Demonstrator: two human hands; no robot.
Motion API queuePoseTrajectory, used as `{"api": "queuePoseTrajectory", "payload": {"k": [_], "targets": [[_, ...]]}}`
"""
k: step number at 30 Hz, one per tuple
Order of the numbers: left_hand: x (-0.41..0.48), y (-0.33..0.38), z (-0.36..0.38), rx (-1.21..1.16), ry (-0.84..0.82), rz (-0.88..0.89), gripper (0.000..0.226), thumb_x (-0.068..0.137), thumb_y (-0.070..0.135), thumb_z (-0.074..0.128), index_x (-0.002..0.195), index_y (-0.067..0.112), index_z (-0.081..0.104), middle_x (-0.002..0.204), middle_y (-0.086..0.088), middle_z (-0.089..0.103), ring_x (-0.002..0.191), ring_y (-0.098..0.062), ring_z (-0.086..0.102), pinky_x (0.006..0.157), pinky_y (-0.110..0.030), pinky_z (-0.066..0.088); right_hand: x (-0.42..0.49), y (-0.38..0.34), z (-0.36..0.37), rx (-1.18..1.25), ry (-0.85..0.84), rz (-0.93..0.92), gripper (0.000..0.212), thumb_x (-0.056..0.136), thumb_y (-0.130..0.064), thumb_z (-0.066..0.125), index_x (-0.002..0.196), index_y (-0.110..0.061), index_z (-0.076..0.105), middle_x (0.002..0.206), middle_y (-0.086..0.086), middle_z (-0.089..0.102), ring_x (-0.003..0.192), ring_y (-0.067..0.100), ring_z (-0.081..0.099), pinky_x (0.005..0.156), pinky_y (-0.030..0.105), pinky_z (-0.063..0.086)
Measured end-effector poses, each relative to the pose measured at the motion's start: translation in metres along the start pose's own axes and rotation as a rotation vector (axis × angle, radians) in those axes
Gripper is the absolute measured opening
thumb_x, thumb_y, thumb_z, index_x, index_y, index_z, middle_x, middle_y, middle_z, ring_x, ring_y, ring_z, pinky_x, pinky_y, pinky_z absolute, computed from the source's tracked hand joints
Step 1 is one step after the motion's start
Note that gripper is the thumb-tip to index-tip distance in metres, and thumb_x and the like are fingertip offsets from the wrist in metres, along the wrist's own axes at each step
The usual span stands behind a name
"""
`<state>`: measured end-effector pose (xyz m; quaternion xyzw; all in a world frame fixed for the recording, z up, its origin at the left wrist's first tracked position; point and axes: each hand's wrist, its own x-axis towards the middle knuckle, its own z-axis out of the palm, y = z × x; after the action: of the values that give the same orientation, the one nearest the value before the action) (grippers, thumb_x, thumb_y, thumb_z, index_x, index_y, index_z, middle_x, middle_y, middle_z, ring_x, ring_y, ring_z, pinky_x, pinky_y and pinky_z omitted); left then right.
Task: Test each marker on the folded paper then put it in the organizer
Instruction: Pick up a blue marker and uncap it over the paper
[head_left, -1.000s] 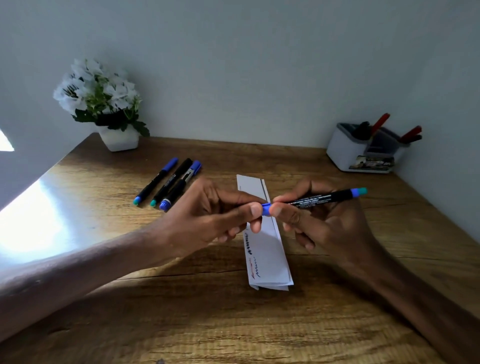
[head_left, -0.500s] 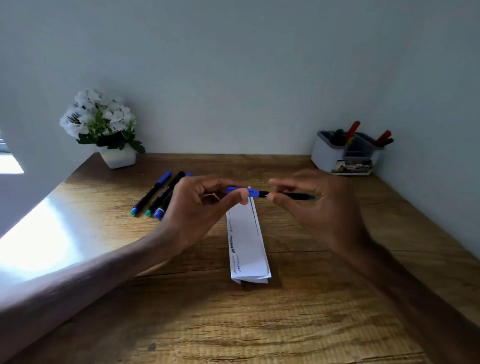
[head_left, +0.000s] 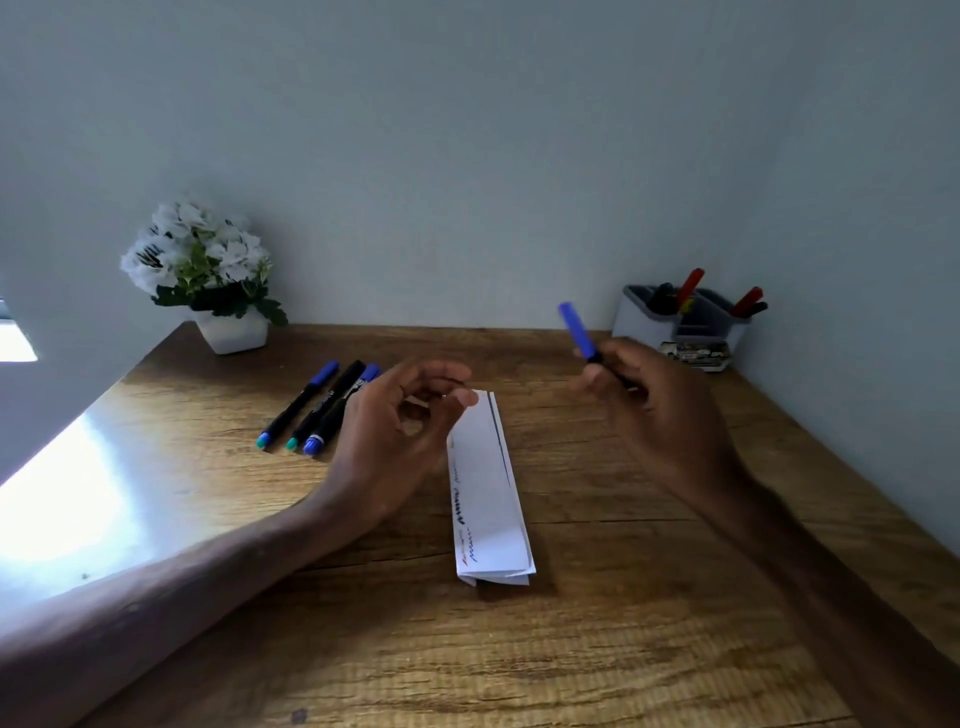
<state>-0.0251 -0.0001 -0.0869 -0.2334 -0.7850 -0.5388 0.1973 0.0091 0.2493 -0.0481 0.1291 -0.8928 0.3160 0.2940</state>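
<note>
Right hand (head_left: 654, 410) grips the marker (head_left: 576, 330), blue cap up, raised at far right near the organizer (head_left: 641, 321). My judgement: it has been tested and a slot is next. Paper (head_left: 488, 499) lies mid-table, scribbles along its left edge. My left hand (head_left: 395, 431) hangs over its far end, fingers loosely curled, empty, well placed to steady the sheet. Three markers (head_left: 323, 405) lie to the left, probably untested.

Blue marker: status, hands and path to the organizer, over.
Right hand grips blue marker, capped, cap end up. Left hand loose, holds nothing, by folded paper far end. Nothing between marker and organizer.
</note>
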Motion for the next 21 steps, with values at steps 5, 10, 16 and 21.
{"api": "queuePoseTrajectory", "payload": {"k": [5, 10, 16, 21], "targets": [[-0.002, -0.001, 0.002, 0.064, -0.009, -0.003, 0.017, 0.094, 0.021, 0.071, 0.110, 0.025, 0.069, 0.102, 0.016, 0.073, 0.096, -0.001, 0.068, 0.079, -0.014, 0.055, 0.025, 0.030, -0.014, -0.046, 0.082, 0.113, 0.024, 0.102, -0.022, 0.057, 0.125, -0.014, 0.058, 0.117, 0.000, 0.071, 0.103, 0.011, 0.068, 0.076, 0.017, 0.050], [-0.001, 0.001, 0.002, 0.083, -0.023, -0.014, 0.018, 0.095, 0.020, 0.069, 0.112, 0.023, 0.068, 0.104, 0.015, 0.072, 0.096, -0.001, 0.067, 0.077, -0.013, 0.055, 0.077, 0.038, -0.048, -0.129, 0.291, 0.049, 0.017, 0.092, -0.013, 0.070, 0.108, -0.008, 0.069, 0.099, 0.002, 0.072, 0.087, 0.017, 0.071, 0.075, 0.006, 0.048], [-0.002, 0.001, 0.000, 0.069, -0.046, -0.045, 0.018, 0.096, 0.017, 0.068, 0.113, 0.022, 0.067, 0.102, 0.016, 0.070, 0.098, 0.000, 0.065, 0.080, -0.018, 0.055, 0.131, 0.053, -0.063, -0.243, 0.347, -0.014, 0.025, 0.085, -0.014, 0.077, 0.107, -0.003, 0.069, 0.100, 0.010, 0.076, 0.085, 0.018, 0.073, 0.082, 0.037, 0.061], [-0.002, 0.003, 0.000, 0.073, -0.060, -0.060, 0.018, 0.096, 0.015, 0.069, 0.112, 0.023, 0.067, 0.100, 0.018, 0.070, 0.097, 0.000, 0.064, 0.079, -0.022, 0.056, 0.137, 0.082, -0.049, -0.355, 0.220, 0.010, 0.020, 0.086, -0.016, 0.078, 0.101, -0.005, 0.071, 0.100, 0.012, 0.076, 0.091, 0.026, 0.074, 0.084, 0.044, 0.059]]}}
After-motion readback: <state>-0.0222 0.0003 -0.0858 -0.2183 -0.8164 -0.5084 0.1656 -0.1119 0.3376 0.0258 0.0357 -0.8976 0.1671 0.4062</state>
